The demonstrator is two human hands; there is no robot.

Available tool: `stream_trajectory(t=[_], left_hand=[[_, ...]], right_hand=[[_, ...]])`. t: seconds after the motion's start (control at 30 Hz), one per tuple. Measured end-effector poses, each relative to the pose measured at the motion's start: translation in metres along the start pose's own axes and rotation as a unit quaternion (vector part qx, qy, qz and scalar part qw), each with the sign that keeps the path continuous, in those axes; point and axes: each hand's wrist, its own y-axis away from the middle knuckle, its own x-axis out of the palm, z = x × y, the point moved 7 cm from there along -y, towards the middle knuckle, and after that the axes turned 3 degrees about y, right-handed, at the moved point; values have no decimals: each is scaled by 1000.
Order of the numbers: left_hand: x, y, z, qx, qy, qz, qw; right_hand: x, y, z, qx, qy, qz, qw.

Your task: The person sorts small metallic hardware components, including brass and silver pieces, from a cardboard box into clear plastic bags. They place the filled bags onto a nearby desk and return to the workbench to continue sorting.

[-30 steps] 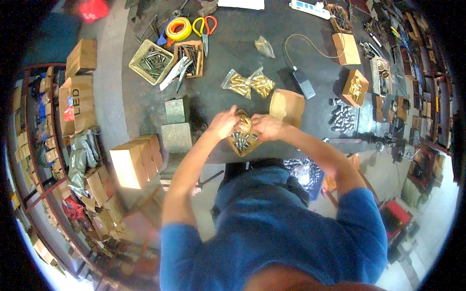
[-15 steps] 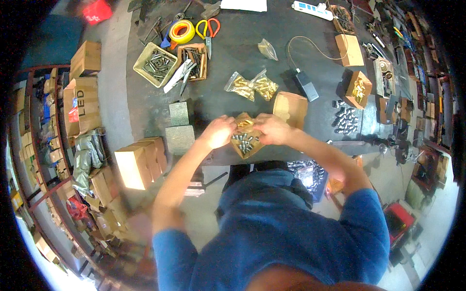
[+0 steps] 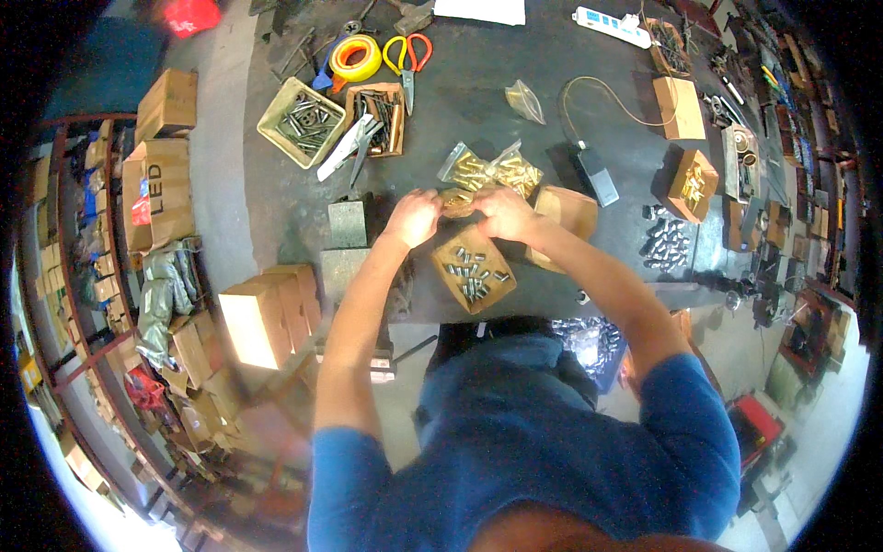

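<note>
My left hand (image 3: 413,218) and right hand (image 3: 506,216) are close together above the worktop (image 3: 460,87), both with fingers curled inward. Between them they grip a small clear bag (image 3: 456,200) of brass-coloured pieces, one hand at each side of it; my fingertips are mostly hidden, and I cannot tell whether its mouth is open. The bag sits just beyond the far corner of a shallow cardboard tray (image 3: 498,289), which is turned cornerwise to me and has short silvery metal cylinders (image 3: 473,274) lying loose in it.

Just past my hands two more bags of brass-coloured pieces lie side by side, a left bag (image 3: 467,171) and a right bag (image 3: 518,175), touching or nearly so. A tan cardboard box (image 3: 570,210) is beside my right wrist, partly behind the forearm. Farther right I have a black device (image 3: 597,178) with a cable (image 3: 564,103), a small box (image 3: 690,210) holding brass-coloured parts, and a heap of dark shiny metal parts (image 3: 665,241) near it on the worktop.

Up to my left a pale bin (image 3: 282,149) of metal pieces stands beside an open carton (image 3: 401,110) of similar stuff, with a yellow roll of tape (image 3: 356,42) and scissors (image 3: 407,81) just behind them
</note>
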Motion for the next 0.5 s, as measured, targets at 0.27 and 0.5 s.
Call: stream_trajectory(t=[0.27,0.5], left_hand=[[-7,-3,13,-33,26,-12,999],[-25,-14,14,-31,23,-58,998]], right_hand=[[-9,23,-12,-30,-202,-242,949],[-4,3,-26,-29,-241,-242,939]])
